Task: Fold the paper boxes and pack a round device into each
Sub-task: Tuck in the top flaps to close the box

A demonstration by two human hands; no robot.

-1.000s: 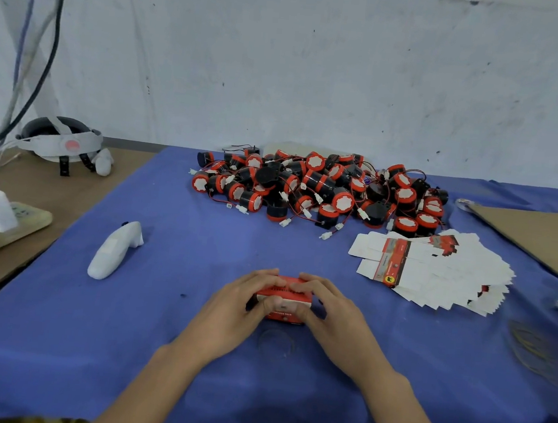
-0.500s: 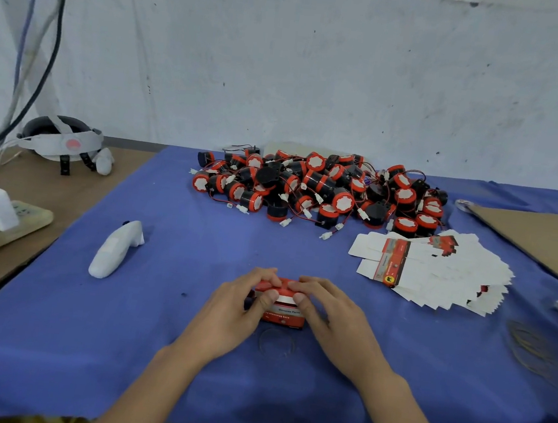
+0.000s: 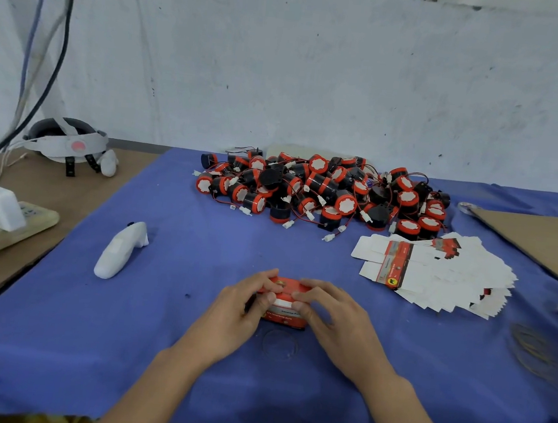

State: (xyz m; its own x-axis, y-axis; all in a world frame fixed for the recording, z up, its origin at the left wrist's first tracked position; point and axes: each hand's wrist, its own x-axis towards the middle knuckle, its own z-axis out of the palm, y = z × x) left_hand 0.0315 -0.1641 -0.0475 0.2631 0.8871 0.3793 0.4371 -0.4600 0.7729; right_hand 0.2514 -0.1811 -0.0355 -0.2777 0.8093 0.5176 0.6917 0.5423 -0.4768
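Red paper box (image 3: 284, 315): it is sitting on the blue-covered worktop (image 3: 156, 319), near the front edge and straight ahead of the person. Its long axis is running left to right across the body, with the printed face turned toward the person.

Left hand (image 3: 238, 310): its grip is curling round the box's left end, fingers lying over the top, thumb on the near face. Right hand (image 3: 337, 319): its grip is closing on the right end the same way, fingers bearing down on the top panel. Neither grip is holding anything else. The box is lying between the two hands, so both are equally near.

Judgement: the hands are pressing the top flap shut. Whether a round device is already inside cannot be seen. The coming tuck is depending on both ends staying pinned along that left-right axis.

Farther out: the pile of round devices (image 3: 324, 192) is lying toward the back, well apart from the hands. The stack of flat boxes (image 3: 443, 273) is fanning out to the right, nearer the right hand. A white controller (image 3: 120, 251) is lying to the left, and a sheet of cardboard (image 3: 543, 239) is resting at the far right.
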